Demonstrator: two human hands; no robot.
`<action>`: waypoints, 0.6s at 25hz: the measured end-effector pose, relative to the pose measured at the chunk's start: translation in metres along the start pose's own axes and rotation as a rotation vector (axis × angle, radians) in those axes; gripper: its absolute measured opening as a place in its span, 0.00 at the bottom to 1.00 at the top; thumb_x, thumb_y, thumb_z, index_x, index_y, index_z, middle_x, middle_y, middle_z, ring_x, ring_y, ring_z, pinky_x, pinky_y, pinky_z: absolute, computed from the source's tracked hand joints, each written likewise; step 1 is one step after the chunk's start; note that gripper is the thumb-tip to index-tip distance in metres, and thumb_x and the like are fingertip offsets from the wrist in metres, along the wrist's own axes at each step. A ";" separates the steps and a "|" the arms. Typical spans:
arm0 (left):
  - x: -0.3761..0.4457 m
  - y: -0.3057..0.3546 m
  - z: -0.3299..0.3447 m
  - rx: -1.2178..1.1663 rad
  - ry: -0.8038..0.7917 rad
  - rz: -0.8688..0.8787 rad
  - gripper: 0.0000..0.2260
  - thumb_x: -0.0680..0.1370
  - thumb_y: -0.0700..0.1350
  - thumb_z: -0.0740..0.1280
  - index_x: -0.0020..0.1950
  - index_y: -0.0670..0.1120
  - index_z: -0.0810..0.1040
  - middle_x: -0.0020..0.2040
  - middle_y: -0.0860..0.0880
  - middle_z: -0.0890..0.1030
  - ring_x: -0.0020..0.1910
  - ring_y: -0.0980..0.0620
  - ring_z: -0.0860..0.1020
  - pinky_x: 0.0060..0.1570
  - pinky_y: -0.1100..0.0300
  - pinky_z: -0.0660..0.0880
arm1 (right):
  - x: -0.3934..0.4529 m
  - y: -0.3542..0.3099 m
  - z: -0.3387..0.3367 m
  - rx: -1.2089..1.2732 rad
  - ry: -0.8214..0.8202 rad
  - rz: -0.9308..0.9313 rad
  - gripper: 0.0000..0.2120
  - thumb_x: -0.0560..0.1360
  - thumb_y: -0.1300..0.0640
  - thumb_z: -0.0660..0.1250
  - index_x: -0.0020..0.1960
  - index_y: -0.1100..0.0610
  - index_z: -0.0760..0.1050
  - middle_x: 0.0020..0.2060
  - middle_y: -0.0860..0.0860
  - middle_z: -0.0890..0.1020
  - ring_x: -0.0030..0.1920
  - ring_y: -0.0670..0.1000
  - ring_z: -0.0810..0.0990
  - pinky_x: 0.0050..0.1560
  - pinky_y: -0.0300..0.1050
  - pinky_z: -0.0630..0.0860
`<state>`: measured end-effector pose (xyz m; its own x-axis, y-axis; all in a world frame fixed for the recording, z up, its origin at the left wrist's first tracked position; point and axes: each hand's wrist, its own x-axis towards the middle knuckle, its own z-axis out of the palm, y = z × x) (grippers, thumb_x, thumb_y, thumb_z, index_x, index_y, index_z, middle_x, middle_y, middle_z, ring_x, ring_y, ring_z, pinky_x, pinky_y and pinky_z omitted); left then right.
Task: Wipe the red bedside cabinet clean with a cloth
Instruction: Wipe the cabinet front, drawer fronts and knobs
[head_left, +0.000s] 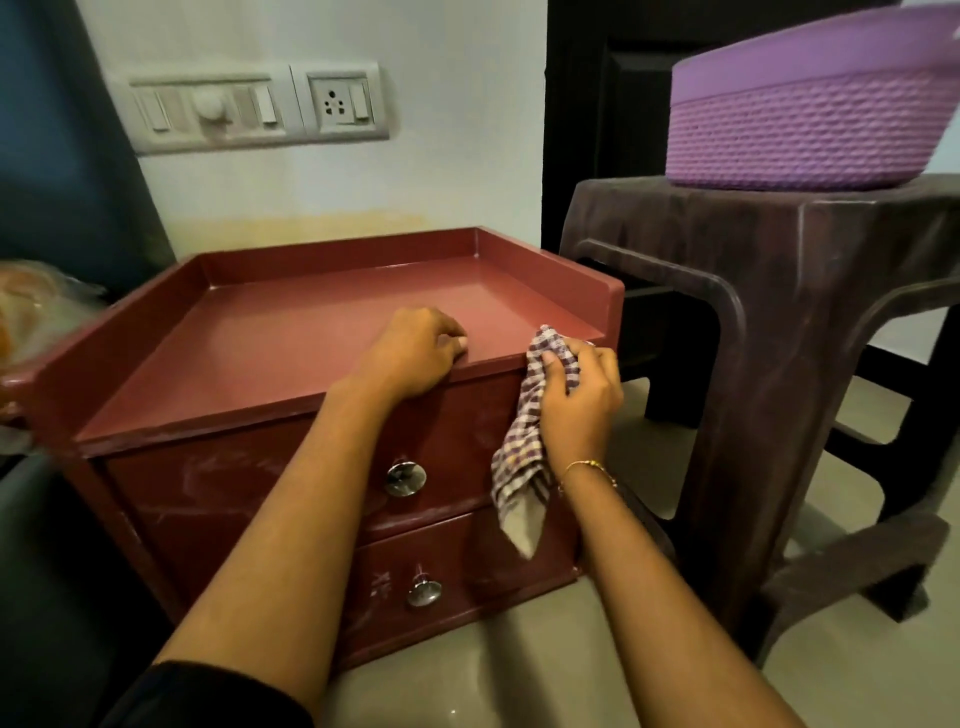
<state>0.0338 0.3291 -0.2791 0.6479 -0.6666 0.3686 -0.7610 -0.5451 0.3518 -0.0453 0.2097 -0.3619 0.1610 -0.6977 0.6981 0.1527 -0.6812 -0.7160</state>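
Two bare hands are at the front edge of the red bedside cabinet (291, 332). Right hand (576, 400) is closed around a checked cloth (524, 441), purple and white, gripping it at the front right corner of the cabinet top. The upper bunch of the cloth touches the corner edge; the loose end hangs down over the right part of the upper drawer front and reaches the lower drawer. A thin gold bracelet (587, 467) sits on the right wrist. Left hand (415, 353) holds nothing; it rests palm down on the front edge of the top, fingers curled loosely, just left of the cloth.

Cabinet top is a flat panel with a raised lip on the back and both sides. Each of the two drawers carries one round metal knob: upper knob (405, 478), lower knob (424, 590). Pale smears show on the drawer fronts.

Just beside the cabinet, to the right, stands a dark brown plastic stool (789, 291) with a purple woven-pattern basket (810, 130) on it. A switch and socket panel (260, 106) is mounted on the wall behind.
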 end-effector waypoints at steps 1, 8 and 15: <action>-0.002 -0.003 -0.002 0.012 -0.022 0.003 0.11 0.79 0.42 0.62 0.56 0.39 0.80 0.59 0.41 0.80 0.59 0.44 0.76 0.57 0.59 0.69 | 0.007 0.001 -0.006 -0.002 0.016 0.045 0.09 0.74 0.65 0.66 0.52 0.68 0.79 0.48 0.64 0.78 0.47 0.57 0.77 0.43 0.22 0.62; -0.019 -0.021 -0.014 0.035 0.086 0.051 0.13 0.80 0.41 0.59 0.56 0.38 0.80 0.57 0.41 0.81 0.56 0.44 0.77 0.52 0.59 0.69 | -0.014 -0.025 0.010 0.049 0.040 0.082 0.09 0.72 0.68 0.68 0.52 0.69 0.79 0.48 0.63 0.80 0.46 0.53 0.77 0.47 0.16 0.61; -0.016 -0.023 -0.009 0.074 0.092 0.030 0.11 0.79 0.43 0.61 0.56 0.41 0.80 0.56 0.43 0.81 0.55 0.45 0.77 0.56 0.55 0.72 | 0.015 -0.002 -0.011 -0.038 0.015 0.175 0.10 0.75 0.63 0.67 0.54 0.66 0.79 0.52 0.62 0.80 0.52 0.61 0.78 0.44 0.18 0.58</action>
<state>0.0413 0.3571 -0.2858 0.6224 -0.6356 0.4567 -0.7783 -0.5640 0.2759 -0.0539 0.1987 -0.3500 0.1668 -0.8093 0.5632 0.0865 -0.5570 -0.8260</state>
